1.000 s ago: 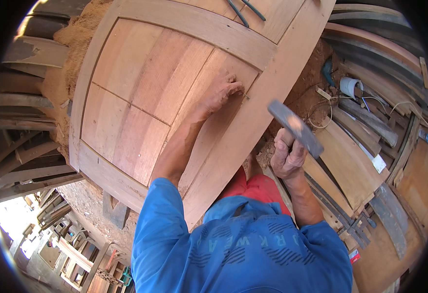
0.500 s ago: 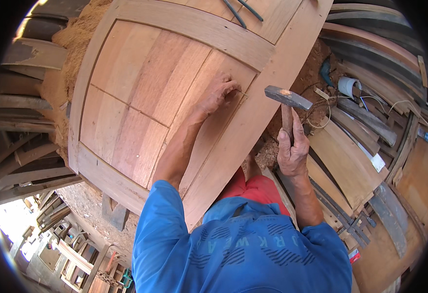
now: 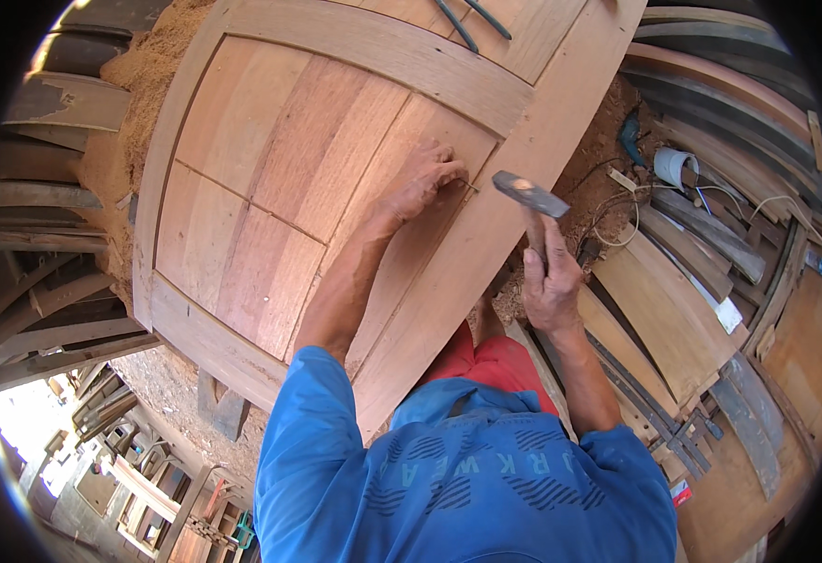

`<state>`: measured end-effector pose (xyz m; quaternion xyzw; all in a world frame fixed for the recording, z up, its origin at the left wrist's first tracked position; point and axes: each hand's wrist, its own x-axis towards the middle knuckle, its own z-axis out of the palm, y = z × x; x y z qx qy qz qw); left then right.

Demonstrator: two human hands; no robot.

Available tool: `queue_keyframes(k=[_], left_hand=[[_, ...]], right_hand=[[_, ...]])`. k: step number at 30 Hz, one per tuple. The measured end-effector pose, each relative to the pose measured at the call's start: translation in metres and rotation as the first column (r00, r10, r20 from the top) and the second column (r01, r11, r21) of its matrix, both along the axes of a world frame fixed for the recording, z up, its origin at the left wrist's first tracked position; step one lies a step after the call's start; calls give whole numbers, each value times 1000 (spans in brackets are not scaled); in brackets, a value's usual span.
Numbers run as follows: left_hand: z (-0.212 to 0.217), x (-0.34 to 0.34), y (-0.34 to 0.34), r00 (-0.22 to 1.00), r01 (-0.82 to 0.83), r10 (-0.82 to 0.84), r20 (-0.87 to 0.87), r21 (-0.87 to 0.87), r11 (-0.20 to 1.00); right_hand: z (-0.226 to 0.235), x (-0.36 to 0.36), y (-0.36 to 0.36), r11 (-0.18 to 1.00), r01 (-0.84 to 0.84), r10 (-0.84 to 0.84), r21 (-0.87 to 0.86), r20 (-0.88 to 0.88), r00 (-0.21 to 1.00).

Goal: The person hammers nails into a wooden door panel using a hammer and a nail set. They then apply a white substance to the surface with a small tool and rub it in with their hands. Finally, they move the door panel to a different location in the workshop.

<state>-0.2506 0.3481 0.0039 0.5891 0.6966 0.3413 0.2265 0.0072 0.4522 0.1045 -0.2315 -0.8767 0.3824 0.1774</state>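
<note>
A large wooden door [image 3: 270, 188] with raised panels and a wide frame lies flat in front of me. My left hand [image 3: 425, 178] rests on a panel beside the right frame rail, fingertips pinched on a thin nail [image 3: 473, 185] at the joint. My right hand [image 3: 550, 281] grips the wooden handle of a hammer [image 3: 529, 195]. The steel head hovers just right of the nail, over the frame rail.
Sawdust [image 3: 115, 141] is heaped along the door's left side and at the right. Curved wooden planks [image 3: 674, 310] are stacked at the right with a white roll [image 3: 674, 167] and cords. Two dark tools [image 3: 472, 19] lie on the door's top. More curved timber [image 3: 45, 235] sits left.
The hammer swung from a raised, tilted position at the right down and leftwards, so its head now sits close to the nail. My left hand stayed in place on the panel.
</note>
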Motion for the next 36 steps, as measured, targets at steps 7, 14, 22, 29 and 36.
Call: queue_keyframes(k=[7,14,22,29,36], left_hand=[[-11,2,-1,999,-29,30,-11,47,998],[-17,-1,-1,998,10,-1,-70,139,990],[12,44,-32,952,-291,274,136,129,948],[42,165,-52,844,-523,531,79,-100,846],[39,171,-40,709,-679,692,136,-134,722]], right_hand=[[9,-13,2,995,-58,62,84,-51,997],[8,-15,11,1000,-25,20,14,284,958],[61,-33,25,937,111,-7,-331,299,954],[95,-92,69,925,-361,215,118,621,754],[81,-169,84,757,-654,467,9,692,550]])
